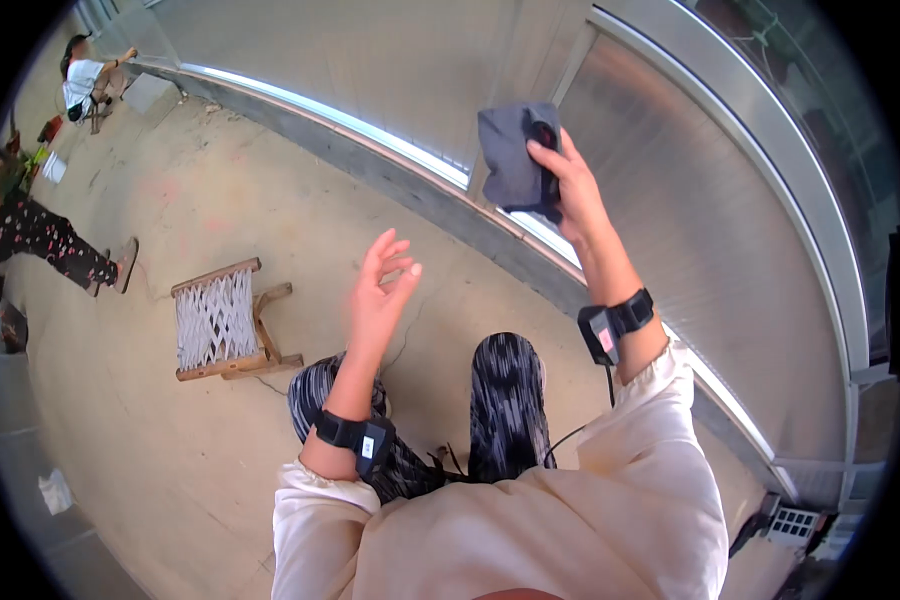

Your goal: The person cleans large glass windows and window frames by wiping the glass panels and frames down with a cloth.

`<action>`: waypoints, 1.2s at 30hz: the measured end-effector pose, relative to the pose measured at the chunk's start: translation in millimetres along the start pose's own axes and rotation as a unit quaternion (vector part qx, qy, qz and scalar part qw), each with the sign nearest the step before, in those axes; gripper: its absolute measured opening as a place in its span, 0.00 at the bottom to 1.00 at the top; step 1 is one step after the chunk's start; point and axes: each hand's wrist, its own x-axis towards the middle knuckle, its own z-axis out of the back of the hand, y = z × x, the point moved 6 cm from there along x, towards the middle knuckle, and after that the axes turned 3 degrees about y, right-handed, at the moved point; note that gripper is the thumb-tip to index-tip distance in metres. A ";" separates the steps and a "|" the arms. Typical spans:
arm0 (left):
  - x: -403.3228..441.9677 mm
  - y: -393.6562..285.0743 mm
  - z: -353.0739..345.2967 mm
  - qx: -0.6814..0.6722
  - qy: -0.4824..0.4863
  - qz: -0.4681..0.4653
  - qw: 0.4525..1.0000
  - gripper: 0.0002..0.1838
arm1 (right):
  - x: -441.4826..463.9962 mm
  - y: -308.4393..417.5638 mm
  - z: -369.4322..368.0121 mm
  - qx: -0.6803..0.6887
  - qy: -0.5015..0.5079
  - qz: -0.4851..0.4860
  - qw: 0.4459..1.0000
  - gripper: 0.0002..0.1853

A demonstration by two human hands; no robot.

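My right hand grips a grey cloth together with a dark object whose shape is partly covered by the fingers. The cloth is up against or close in front of the translucent panel; whether it touches cannot be told. My left hand is raised over the floor with its fingers apart and nothing in it. Black straps with small boxes are on both my forearms.
A low wooden stool with a woven white seat stands left of my knees. At the far left is a person in patterned trousers. Another person sits by the wall at the upper left, beside a grey block. A low ledge runs below the panels.
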 end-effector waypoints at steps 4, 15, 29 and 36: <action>-3.3 24.5 -6.0 -0.206 0.099 0.009 0.974 0.32 | -59.5 -45.9 -43.4 0.021 0.027 -0.097 0.995 0.23; -95.7 27.8 -4.7 -0.284 0.081 0.208 0.932 0.22 | -153.3 -124.8 -65.3 -0.112 0.061 -0.111 0.986 0.27; -98.2 130.4 15.6 -0.281 -0.195 0.133 0.930 0.17 | -251.9 -271.0 -41.6 -0.630 0.415 -0.235 0.614 0.25; -122.0 132.2 17.4 -0.244 -0.167 0.243 0.924 0.17 | -298.2 -272.6 19.5 -0.607 0.358 -0.205 0.679 0.26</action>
